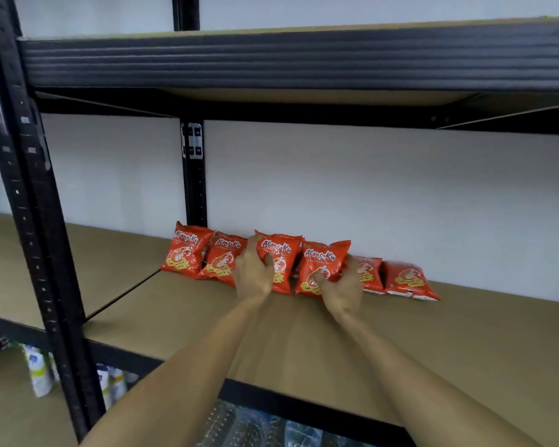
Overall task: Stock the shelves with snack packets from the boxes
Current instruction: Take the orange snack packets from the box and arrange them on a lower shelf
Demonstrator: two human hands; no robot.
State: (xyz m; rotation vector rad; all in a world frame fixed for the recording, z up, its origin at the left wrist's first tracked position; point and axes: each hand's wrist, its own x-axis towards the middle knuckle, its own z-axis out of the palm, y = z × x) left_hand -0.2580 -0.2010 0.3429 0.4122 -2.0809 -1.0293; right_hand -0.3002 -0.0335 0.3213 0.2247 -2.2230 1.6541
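Note:
Several red snack packets stand in a row against the white back wall on the brown shelf board (pixel 304 333). My left hand (pixel 254 272) grips the third packet (pixel 283 253) from the left. Around the fourth packet (pixel 323 258) my right hand (pixel 342 291) curls, thumb on its front. Two packets (pixel 188 250) (pixel 223 258) lean upright to the left of my hands. To the right, one packet (pixel 370 272) stands partly hidden behind my right hand, and another (pixel 407 280) lies tilted back. No box is in view.
A black metal upright (pixel 29 188) stands at the left, another (pixel 194 175) at the back. The upper shelf beam (pixel 304 62) hangs overhead. White bottles (pixel 39 372) stand on the lower left shelf; clear plastic bottles (pixel 255 427) sit below the shelf edge.

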